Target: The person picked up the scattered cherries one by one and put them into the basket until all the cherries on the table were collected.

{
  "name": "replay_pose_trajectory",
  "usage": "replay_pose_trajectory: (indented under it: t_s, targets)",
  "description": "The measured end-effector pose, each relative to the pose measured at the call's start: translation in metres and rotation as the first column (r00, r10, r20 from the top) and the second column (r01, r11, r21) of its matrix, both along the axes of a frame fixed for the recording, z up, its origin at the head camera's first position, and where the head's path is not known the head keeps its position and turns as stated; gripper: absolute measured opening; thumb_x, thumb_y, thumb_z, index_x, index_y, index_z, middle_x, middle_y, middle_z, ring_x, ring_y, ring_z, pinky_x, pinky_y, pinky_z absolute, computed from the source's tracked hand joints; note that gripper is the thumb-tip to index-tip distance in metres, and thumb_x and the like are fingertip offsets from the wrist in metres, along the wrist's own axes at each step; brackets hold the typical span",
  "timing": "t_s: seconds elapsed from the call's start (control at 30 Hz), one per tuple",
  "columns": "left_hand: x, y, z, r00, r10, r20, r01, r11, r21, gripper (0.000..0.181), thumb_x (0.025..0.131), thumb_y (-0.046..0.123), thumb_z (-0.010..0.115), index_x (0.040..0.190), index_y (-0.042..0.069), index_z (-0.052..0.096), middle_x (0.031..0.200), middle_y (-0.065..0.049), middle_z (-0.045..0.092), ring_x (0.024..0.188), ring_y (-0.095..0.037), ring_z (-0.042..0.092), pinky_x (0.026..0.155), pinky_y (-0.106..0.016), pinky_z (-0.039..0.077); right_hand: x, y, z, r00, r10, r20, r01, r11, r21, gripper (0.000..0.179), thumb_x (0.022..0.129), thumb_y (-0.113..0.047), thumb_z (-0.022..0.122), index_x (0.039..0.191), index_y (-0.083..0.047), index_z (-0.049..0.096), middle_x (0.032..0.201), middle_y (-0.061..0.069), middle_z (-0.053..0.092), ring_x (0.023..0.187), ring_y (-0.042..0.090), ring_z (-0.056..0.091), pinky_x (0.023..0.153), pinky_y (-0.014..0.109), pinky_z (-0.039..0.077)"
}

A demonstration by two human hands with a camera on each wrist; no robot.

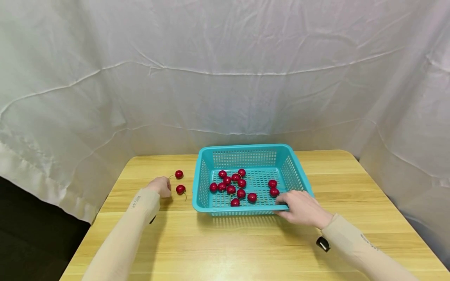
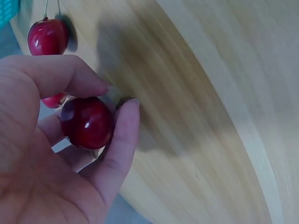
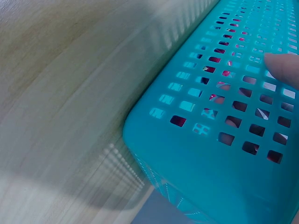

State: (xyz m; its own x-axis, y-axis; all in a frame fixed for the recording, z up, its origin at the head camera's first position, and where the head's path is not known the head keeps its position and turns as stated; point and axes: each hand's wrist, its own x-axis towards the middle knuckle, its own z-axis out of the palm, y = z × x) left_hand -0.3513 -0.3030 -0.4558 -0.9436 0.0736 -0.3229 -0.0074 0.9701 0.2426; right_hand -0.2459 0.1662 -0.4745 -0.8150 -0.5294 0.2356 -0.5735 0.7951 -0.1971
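Note:
My left hand is over the left part of the table. In the left wrist view its curled fingers and thumb hold a red cherry, which the hand hides in the head view. Two more cherries with thin stems, one farther back and one nearer, lie just right of that hand. My right hand grips the front wall of a turquoise plastic basket near its right corner. The thumb presses the outside, and fingers show through the holes from inside.
Several cherries are grouped in the basket's left and middle, with two more cherries at its right. The basket stands on a light wooden table. Pale curtain fabric hangs behind and at both sides.

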Motion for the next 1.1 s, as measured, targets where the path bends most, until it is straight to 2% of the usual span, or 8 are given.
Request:
replay_pose_trajectory:
  t_s: [0.27, 0.43, 0.57, 0.7, 0.83, 1.1]
  targets:
    - [0.002, -0.006, 0.001, 1.000, 0.005, -0.012, -0.005, 1.000, -0.006, 0.007, 0.079, 0.002, 0.063, 0.085, 0.006, 0.064, 0.086, -0.008, 0.063, 0.081, -0.022, 0.057, 0.070, -0.032, 0.049, 0.000, -0.001, 0.001, 1.000, -0.005, 0.006, 0.005, 1.000, 0.000, 0.011, 0.083, -0.035, 0.080, 0.085, -0.026, 0.073, 0.074, -0.017, 0.064, 0.059, -0.003, 0.043, 0.047, 0.017, 0.034]
    - [0.002, -0.008, 0.004, 1.000, 0.020, -0.012, -0.020, 0.999, 0.042, 0.009, 0.079, -0.001, 0.060, 0.083, 0.007, 0.062, 0.081, -0.007, 0.061, 0.076, -0.020, 0.056, 0.063, -0.028, 0.047, 0.000, -0.001, 0.001, 1.000, -0.004, 0.004, 0.004, 1.000, 0.001, 0.012, 0.083, -0.035, 0.080, 0.086, -0.025, 0.073, 0.075, -0.017, 0.066, 0.059, -0.003, 0.044, 0.048, 0.017, 0.034]
    - [0.002, -0.009, 0.009, 0.999, 0.005, -0.034, -0.003, 0.997, 0.075, 0.013, 0.078, -0.002, 0.056, 0.073, 0.010, 0.056, 0.067, -0.002, 0.052, 0.065, -0.016, 0.049, 0.057, -0.025, 0.041, 0.000, 0.000, 0.000, 1.000, -0.003, 0.006, 0.003, 1.000, 0.000, 0.011, 0.083, -0.034, 0.080, 0.086, -0.026, 0.073, 0.075, -0.017, 0.066, 0.059, -0.003, 0.044, 0.047, 0.017, 0.034]
    - [0.000, -0.009, 0.014, 0.997, -0.033, -0.069, 0.038, 0.997, 0.064, 0.021, 0.080, 0.000, 0.050, 0.065, 0.014, 0.046, 0.059, 0.002, 0.040, 0.057, -0.013, 0.039, 0.053, -0.024, 0.034, 0.000, 0.001, 0.000, 1.000, -0.004, 0.014, 0.004, 1.000, -0.003, 0.011, 0.083, -0.034, 0.080, 0.087, -0.025, 0.074, 0.075, -0.016, 0.066, 0.059, -0.003, 0.044, 0.046, 0.017, 0.034]
    - [-0.003, -0.008, 0.020, 0.994, -0.054, -0.098, 0.060, 0.997, 0.056, 0.022, 0.078, -0.003, 0.047, 0.064, 0.014, 0.044, 0.061, 0.001, 0.040, 0.059, -0.014, 0.038, 0.054, -0.025, 0.033, 0.001, 0.001, 0.001, 1.000, -0.004, 0.019, 0.004, 1.000, -0.002, 0.012, 0.084, -0.033, 0.079, 0.088, -0.024, 0.074, 0.076, -0.016, 0.066, 0.059, -0.003, 0.044, 0.045, 0.017, 0.033]
    - [-0.012, 0.003, 0.037, 0.985, -0.081, -0.153, 0.092, 0.993, 0.069, 0.018, 0.072, -0.006, 0.051, 0.070, 0.012, 0.053, 0.068, -0.002, 0.050, 0.064, -0.016, 0.046, 0.057, -0.027, 0.038, 0.000, 0.000, 0.001, 1.000, 0.001, 0.017, -0.001, 1.000, 0.001, 0.011, 0.084, -0.033, 0.079, 0.087, -0.025, 0.073, 0.075, -0.016, 0.065, 0.058, -0.003, 0.043, 0.045, 0.017, 0.033]
